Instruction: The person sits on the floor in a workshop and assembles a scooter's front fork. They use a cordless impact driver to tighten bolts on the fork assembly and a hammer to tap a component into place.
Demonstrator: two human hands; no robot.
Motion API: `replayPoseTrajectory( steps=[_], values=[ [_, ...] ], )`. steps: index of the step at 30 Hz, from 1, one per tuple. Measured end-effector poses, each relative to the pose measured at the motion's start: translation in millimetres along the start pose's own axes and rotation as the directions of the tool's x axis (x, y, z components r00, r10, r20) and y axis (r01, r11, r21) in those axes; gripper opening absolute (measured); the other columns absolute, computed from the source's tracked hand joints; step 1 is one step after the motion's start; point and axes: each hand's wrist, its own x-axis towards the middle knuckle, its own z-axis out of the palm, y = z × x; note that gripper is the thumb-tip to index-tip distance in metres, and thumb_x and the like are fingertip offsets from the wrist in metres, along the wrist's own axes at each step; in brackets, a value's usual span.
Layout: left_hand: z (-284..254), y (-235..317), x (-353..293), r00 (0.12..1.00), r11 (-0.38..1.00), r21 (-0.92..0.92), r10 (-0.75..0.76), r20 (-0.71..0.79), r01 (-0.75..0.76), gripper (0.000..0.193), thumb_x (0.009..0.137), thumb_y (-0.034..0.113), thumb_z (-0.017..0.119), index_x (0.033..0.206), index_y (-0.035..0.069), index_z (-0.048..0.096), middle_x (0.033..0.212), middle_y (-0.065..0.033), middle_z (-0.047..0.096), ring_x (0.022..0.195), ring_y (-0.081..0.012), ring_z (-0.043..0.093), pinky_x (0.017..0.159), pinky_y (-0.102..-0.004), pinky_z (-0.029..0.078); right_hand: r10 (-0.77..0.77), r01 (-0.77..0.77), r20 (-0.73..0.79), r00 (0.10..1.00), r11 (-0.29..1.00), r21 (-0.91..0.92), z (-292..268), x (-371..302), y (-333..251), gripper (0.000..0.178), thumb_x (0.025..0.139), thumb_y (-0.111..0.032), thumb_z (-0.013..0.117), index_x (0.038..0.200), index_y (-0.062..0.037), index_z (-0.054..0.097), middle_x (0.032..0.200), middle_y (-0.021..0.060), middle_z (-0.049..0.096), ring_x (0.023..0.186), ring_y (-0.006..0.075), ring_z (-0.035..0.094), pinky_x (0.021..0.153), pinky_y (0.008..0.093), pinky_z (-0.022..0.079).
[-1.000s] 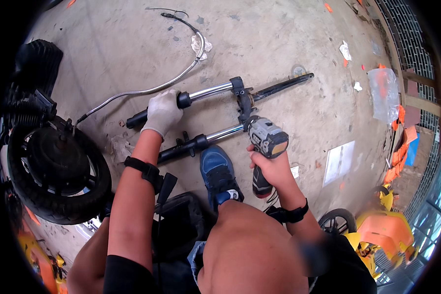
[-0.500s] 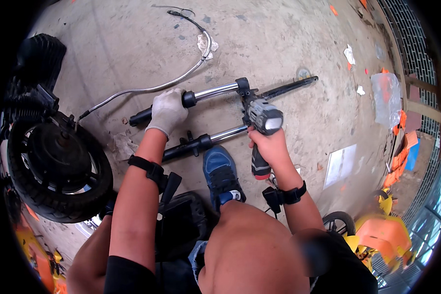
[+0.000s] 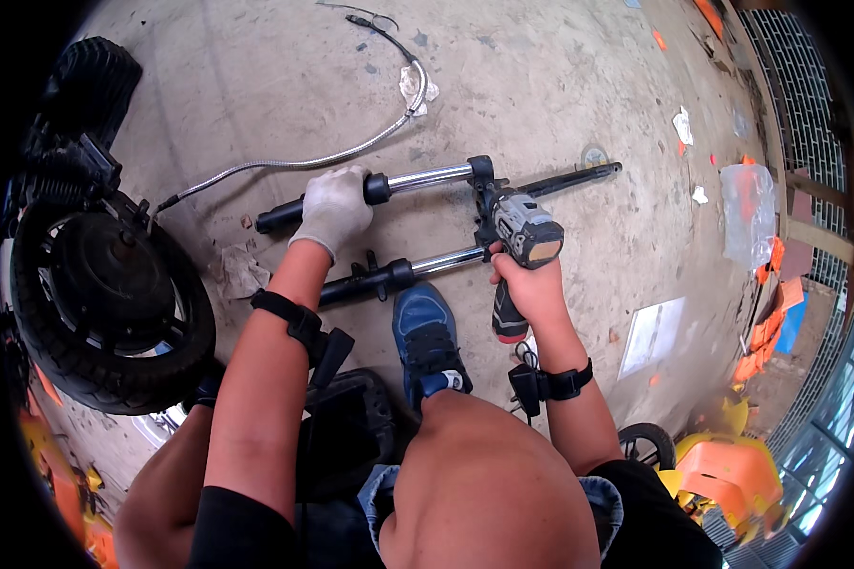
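Drill [image 3: 529, 228] shifted along fork [image 3: 432, 176], orange colour showing through clear bag [image 3: 742, 235].

Black-and-chrome metal front fork [image 3: 432, 177]: two parallel tubular legs, lying on grey concrete floor [image 3: 247, 104]. Grey-and-black cordless power drill [image 3: 520, 226]: red-based handle, held with nose at the fork's clamp end, contact unclear.

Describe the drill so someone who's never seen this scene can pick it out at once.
Find the black-and-chrome fork just beyond the blue shoe. Toward its right side, the bare right hand grips the drill. What sets it apart from the fork is its grey body and the red base of its dark handle.
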Motion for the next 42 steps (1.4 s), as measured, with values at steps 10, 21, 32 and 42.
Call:
replayPoseTrajectory(
  steps=[10, 21, 32, 42],
  values=[
    [-6.0, 4.0, 0.6, 0.997, 0.999, 0.005, -0.037, 0.061, 0.037, 0.038, 0.084, 0.014, 0.063, 0.123, 0.016, 0.066, 0.124, -0.0088, 0.07, 0.119, -0.0254, 0.064, 0.102, -0.0384, 0.05, 0.064, -0.065, -0.007, 0.998, 0.994, -0.088, 6.6, 4.3, -13.1, 0.023, 0.085, -0.009, 0.069, 0.104, 0.0028, 0.064, 0.085, 0.0077, 0.068, 0.061, 0.016, 0.067, 0.057, 0.0317, 0.054],
    [-6.6, 4.2, 0.2, 0.998, 1.0, -0.008, -0.005, 0.058, 0.005, 0.036, 0.085, 0.013, 0.062, 0.121, 0.016, 0.067, 0.121, -0.0095, 0.07, 0.119, -0.0262, 0.064, 0.102, -0.039, 0.05, 0.09, -0.103, -0.072, 0.993, 0.973, -0.205, 20.4, 2.4, -19.3, 0.015, 0.086, -0.004, 0.068, 0.1, 0.0012, 0.065, 0.083, 0.0065, 0.068, 0.06, 0.0156, 0.065, 0.055, 0.0303, 0.052],
    [-0.1, -0.4, 2.2, 1.0, 1.0, -0.02, -0.006, 0.029, 0.006, 0.032, 0.085, 0.014, 0.063, 0.117, 0.016, 0.068, 0.12, -0.0091, 0.07, 0.119, -0.0263, 0.064, 0.101, -0.0396, 0.05, 0.064, -0.064, -0.025, 0.998, 0.997, 0.033, 12.0, 0.7, -16.7, 0.019, 0.087, -0.003, 0.067, 0.105, 0.0015, 0.063, 0.084, 0.0069, 0.067, 0.057, 0.0162, 0.063, 0.055, 0.0301, 0.052],
    [4.5, -2.0, 4.4, 1.0, 1.0, -0.026, 0.001, -0.001, -0.001, 0.031, 0.084, 0.012, 0.063, 0.114, 0.015, 0.068, 0.117, -0.0109, 0.071, 0.117, -0.0273, 0.065, 0.099, -0.0405, 0.051, 0.117, -0.116, 0.005, 0.993, 0.983, 0.145, 5.9, -0.6, -28.9, 0.017, 0.087, -0.002, 0.065, 0.103, 0.0029, 0.063, 0.08, 0.0078, 0.065, 0.056, 0.0175, 0.062, 0.054, 0.0312, 0.051]
  ],
)
